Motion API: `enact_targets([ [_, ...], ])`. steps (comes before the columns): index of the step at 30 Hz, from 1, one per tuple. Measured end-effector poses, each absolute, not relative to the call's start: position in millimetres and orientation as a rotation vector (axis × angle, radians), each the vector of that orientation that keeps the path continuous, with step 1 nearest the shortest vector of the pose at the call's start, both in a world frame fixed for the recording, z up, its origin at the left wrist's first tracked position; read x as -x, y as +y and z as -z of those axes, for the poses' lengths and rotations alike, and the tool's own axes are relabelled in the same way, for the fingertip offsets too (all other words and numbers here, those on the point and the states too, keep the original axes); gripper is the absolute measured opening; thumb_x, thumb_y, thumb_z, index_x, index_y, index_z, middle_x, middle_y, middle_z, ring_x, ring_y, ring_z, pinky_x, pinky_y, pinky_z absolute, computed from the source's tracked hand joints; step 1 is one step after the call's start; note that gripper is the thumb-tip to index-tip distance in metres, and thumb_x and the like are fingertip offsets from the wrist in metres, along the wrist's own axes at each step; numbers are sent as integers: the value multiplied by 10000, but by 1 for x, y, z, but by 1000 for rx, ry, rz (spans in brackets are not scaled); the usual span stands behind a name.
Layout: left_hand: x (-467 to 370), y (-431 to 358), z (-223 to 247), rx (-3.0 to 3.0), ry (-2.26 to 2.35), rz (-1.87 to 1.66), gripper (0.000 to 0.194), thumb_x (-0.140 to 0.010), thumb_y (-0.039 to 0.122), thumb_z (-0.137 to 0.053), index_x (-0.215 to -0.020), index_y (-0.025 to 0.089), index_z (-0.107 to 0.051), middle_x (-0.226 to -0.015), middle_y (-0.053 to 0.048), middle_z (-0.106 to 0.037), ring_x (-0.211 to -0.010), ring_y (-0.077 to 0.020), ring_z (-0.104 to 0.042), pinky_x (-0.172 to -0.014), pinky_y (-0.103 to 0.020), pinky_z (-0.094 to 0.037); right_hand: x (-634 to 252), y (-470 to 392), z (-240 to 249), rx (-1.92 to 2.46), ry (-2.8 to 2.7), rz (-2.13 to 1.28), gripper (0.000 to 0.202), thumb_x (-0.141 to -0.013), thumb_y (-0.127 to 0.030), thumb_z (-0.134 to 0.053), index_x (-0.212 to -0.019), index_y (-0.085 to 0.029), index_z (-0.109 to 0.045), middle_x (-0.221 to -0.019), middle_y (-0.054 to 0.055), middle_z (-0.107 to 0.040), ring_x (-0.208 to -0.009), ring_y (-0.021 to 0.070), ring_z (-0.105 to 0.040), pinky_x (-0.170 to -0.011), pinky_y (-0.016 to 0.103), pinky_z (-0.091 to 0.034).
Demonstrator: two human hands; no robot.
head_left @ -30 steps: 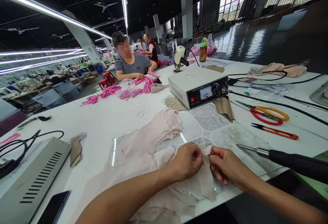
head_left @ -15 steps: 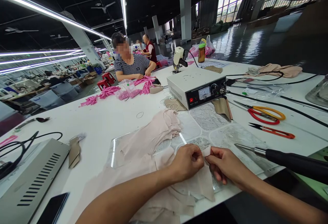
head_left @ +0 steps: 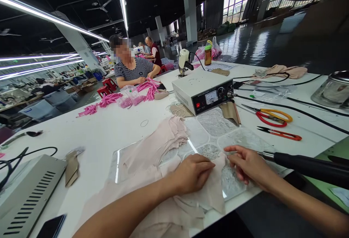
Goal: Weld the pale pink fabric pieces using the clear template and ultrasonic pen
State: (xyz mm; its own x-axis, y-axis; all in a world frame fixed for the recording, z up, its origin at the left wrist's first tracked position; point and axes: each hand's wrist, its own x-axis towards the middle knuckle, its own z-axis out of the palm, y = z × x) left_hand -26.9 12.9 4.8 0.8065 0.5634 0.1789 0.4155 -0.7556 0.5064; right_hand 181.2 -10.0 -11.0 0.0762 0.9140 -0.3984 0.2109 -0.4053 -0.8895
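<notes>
Cloth (head_left: pixel 216 187), pale pink and thin, lies at six o'clock in the view, under the left hand (head_left: pixel 195 174) and over a clear sheet (head_left: pixel 237 136) on the white table (head_left: pixel 95 132). The left hand is loosely curled, its fingers close together and resting on the cloth; whether they pinch it, I cannot tell. At three o'clock from it, the right hand (head_left: pixel 247 165) is half open, the index finger reaching out and the others bent. It grips nothing visible, and its fingertips are near the cloth's edge (touching or not, I cannot tell).

A pile (head_left: pixel 160 140) of the same pale pink pieces spreads at ten o'clock from the left hand. At twelve o'clock is a box (head_left: pixel 201 89) with a dial and a lit red switch.

From the right hand, the scissors (head_left: pixel 275 116) with red and yellow handles lie at one o'clock, the orange snips (head_left: pixel 283 133) at two, and a black-handled tool (head_left: pixel 305 165) at three, its metal end partly behind the hand. A vented case (head_left: pixel 29 198) is at nine o'clock from the left hand, a phone (head_left: pixel 51 227) just beside it. At eleven, across the table, a person (head_left: pixel 136 71) in stripes handles pink strips (head_left: pixel 152 89).
</notes>
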Motion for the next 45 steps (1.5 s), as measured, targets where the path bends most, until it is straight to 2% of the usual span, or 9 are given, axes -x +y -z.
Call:
enact_targets([
  [3, 32, 16, -2, -2839, 585, -329, 297, -923, 211, -403, -1148, 165, -592, -1161, -92, -633, -1045, -198, -578, -903, -341, -435, -192, -11, 13, 1718, -1573, -886, 367, -725, -276, -504, -1087, -236, -552, -742, -21, -587, -421, 91, -482, -461, 255, -417],
  [7, 35, 20, -3, -3087, 448, -189, 299, -938, 212, -381, -1185, 164, -541, -1175, -109, -605, -993, -192, -572, -839, -336, -419, -197, -12, 15, 1562, -2072, -483, 214, -807, -252, -433, -892, -224, -627, -1008, 66, -588, -632, 144, -569, -587, 299, -431],
  [11, 35, 23, -6, -3157, 410, -153, 299, -941, 210, -363, -1182, 161, -533, -1191, -124, -591, -943, -178, -575, -824, -335, -410, -198, -1, 11, 1527, -2053, -615, 99, -775, -197, -455, -731, -202, -544, -954, 44, -603, -568, 108, -516, -579, 274, -414],
  [15, 33, 26, -10, -3175, 288, -110, 352, -938, 174, -335, -1249, 135, -496, -1309, -137, -534, -1143, -206, -518, -956, -364, -387, -200, 14, 11, 1595, -1949, -776, 63, -731, -209, -486, -676, -215, -515, -619, -26, -572, -557, 127, -511, -548, 244, -383],
  [17, 32, 27, -11, -3161, 240, -84, 378, -936, 158, -327, -1283, 121, -473, -1339, -129, -518, -1238, -210, -459, -1024, -373, -355, -199, 17, 14, 1668, -1926, -730, 73, -727, -203, -479, -666, -215, -517, -576, -28, -562, -570, 138, -521, -549, 247, -362],
  [23, 33, 32, -8, -3108, 202, -20, 401, -922, 156, -347, -1303, 139, -472, -1395, -105, -471, -1342, -229, -367, -1115, -429, -286, -189, 9, 24, 1844, -1922, -487, 146, -762, -150, -445, -842, -207, -554, -668, 16, -631, -600, 173, -569, -540, 268, -297],
  [28, 34, 33, -6, -3059, 244, 32, 464, -928, 163, -312, -1388, 148, -369, -1429, -107, -426, -1373, -217, -320, -1138, -428, -257, -186, 3, 31, 1897, -1967, -284, 210, -791, -150, -444, -953, -200, -568, -806, 53, -679, -657, 191, -613, -545, 273, -295],
  [39, 32, 34, -3, -3052, 257, 11, 461, -925, 187, -336, -1380, 128, -378, -1425, -100, -432, -1365, -220, -334, -1140, -415, -251, -182, 3, 37, 1939, -2022, -76, 178, -828, -151, -440, -927, -200, -579, -876, 61, -694, -657, 202, -638, -510, 287, -249],
  [45, 30, 36, -8, -2986, 296, -58, 429, -945, 227, -344, -1357, 132, -412, -1411, -72, -457, -1352, -199, -356, -1151, -379, -247, -182, 6, 35, 1938, -2039, -77, 185, -834, -143, -434, -939, -193, -579, -900, 70, -688, -673, 208, -639, -520, 291, -271],
])
